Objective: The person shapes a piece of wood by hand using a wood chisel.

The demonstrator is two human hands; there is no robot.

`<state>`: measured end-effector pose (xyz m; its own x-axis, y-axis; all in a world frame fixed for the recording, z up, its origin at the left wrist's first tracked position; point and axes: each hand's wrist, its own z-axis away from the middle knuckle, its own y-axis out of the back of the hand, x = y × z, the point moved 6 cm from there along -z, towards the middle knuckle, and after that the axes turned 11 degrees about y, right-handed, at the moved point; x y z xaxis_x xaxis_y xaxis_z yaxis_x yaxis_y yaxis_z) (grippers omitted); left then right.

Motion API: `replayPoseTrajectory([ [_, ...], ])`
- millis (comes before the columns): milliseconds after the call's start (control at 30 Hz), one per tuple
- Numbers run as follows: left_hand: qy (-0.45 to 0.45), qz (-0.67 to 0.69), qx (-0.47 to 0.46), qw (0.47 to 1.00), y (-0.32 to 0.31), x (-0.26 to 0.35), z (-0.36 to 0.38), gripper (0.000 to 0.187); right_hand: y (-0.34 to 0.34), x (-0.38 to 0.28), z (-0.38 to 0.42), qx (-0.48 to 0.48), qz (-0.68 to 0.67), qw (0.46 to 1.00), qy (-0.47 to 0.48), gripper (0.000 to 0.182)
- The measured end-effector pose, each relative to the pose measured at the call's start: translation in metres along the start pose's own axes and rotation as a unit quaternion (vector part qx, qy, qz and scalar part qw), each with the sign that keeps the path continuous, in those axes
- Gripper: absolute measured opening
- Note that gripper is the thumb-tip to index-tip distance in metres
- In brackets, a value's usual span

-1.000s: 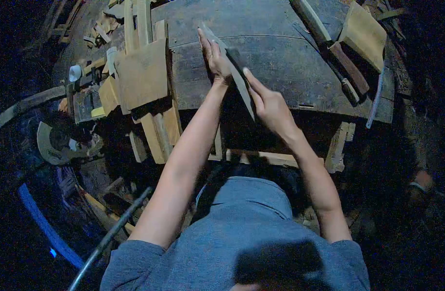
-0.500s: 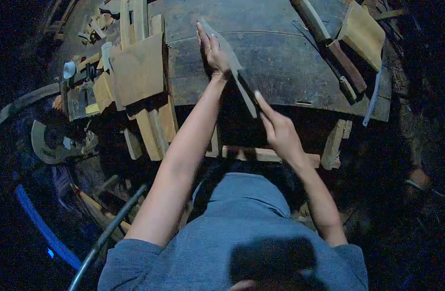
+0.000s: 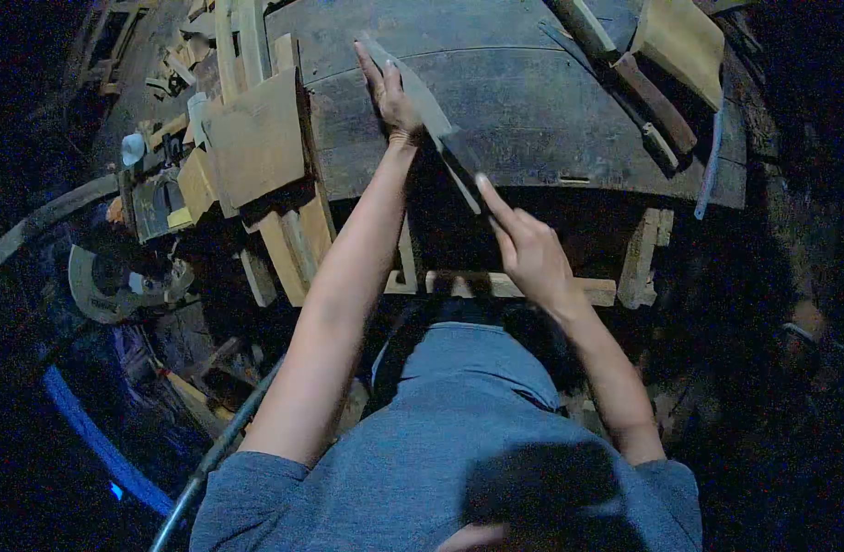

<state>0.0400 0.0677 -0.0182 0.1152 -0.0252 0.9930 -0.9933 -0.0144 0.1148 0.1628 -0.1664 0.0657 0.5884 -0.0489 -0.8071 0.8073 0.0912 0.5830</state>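
Observation:
A thin, pale curved strip of wood (image 3: 424, 97) lies slantwise on the workbench, its near end jutting past the front edge. Along its left side rests my left hand (image 3: 399, 109), fingers stretched out and apart, the palm edge against the strip. My right hand (image 3: 535, 250) is closed around the near end of a dark, narrow flat tool (image 3: 463, 155), index finger extended along it. The tool overlaps the lower part of the strip; motion blur leaves me unable to tell its exact kind.
The workbench (image 3: 523, 101) spans the front. On its left, a square board (image 3: 256, 138) lies over long wooden strips. Wood blocks (image 3: 684, 46), a dark-brown piece (image 3: 656, 106) and a thin blade (image 3: 711, 166) sit at right. A circular machine guard (image 3: 95, 281) stands lower left.
The strip and my left hand appear slightly farther left as the whole view shifts a little. My right hand stays near the bench edge, still gripping the dark tool.

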Motion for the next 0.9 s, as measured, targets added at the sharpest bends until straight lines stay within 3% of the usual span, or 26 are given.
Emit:
replayPoseTrajectory([
  [100, 0.006, -0.008, 0.007, 1.000, 0.002, 0.008, 0.004, 0.059, 0.001, -0.001, -0.027, 0.071, -0.032, 0.995, 0.065, 0.056],
  [200, -0.006, -0.018, 0.009, 1.000, 0.002, 0.006, -0.002, 0.059, 0.002, -0.004, -0.002, 0.008, -0.018, 1.000, 0.017, 0.055],
  [300, 0.008, 0.011, 0.005, 1.000, 0.006, 0.002, 0.003, 0.059, 0.004, -0.002, 0.008, 0.013, -0.036, 0.999, 0.024, 0.055],
  [467, 0.014, 0.008, 0.008, 1.000, -0.001, 0.020, 0.008, 0.058, 0.001, 0.011, -0.081, 0.059, -0.035, 0.996, 0.063, 0.046],
  [567, -0.003, -0.036, 0.017, 0.999, 0.001, 0.009, 0.002, 0.058, -0.002, 0.028, -0.094, 0.063, -0.006, 0.996, 0.059, 0.045],
  [633, -0.002, -0.024, 0.023, 0.999, 0.001, 0.008, 0.002, 0.058, 0.007, 0.047, -0.090, 0.122, 0.059, 0.990, 0.022, 0.048],
  [767, -0.004, -0.052, 0.041, 0.998, 0.003, 0.005, 0.000, 0.058, 0.019, 0.064, -0.084, 0.048, 0.196, 0.979, -0.030, 0.047],
  [833, -0.008, -0.050, 0.042, 0.998, 0.004, 0.003, -0.001, 0.059, 0.028, 0.059, -0.078, 0.050, 0.203, 0.978, 0.000, 0.049],
  [900, -0.007, -0.050, 0.045, 0.998, 0.006, 0.004, -0.001, 0.059, 0.051, 0.030, -0.062, 0.181, 0.256, 0.933, 0.175, 0.048],
])
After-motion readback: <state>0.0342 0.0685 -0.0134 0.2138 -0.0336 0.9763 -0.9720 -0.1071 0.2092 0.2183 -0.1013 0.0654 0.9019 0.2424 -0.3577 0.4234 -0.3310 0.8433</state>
